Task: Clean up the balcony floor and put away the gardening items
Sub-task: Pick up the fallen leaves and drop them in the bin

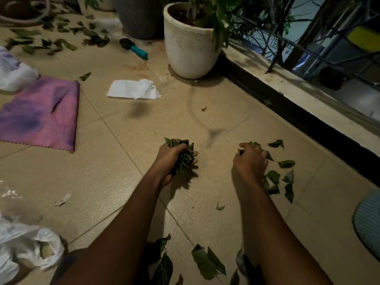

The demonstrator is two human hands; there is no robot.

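My left hand grips a thick bunch of green leaves just above the tiled floor. My right hand is down on the floor with its fingers curled over a few leaves at the edge of a scatter of loose leaves. More loose leaves lie near my forearms, and a wide spread of leaves covers the far left floor. A black trowel with a teal handle lies beside the pots.
A white pot and a grey pot stand at the back. A white cloth, a purple cloth and a white plastic bag lie on the floor. The balcony curb and railing run along the right.
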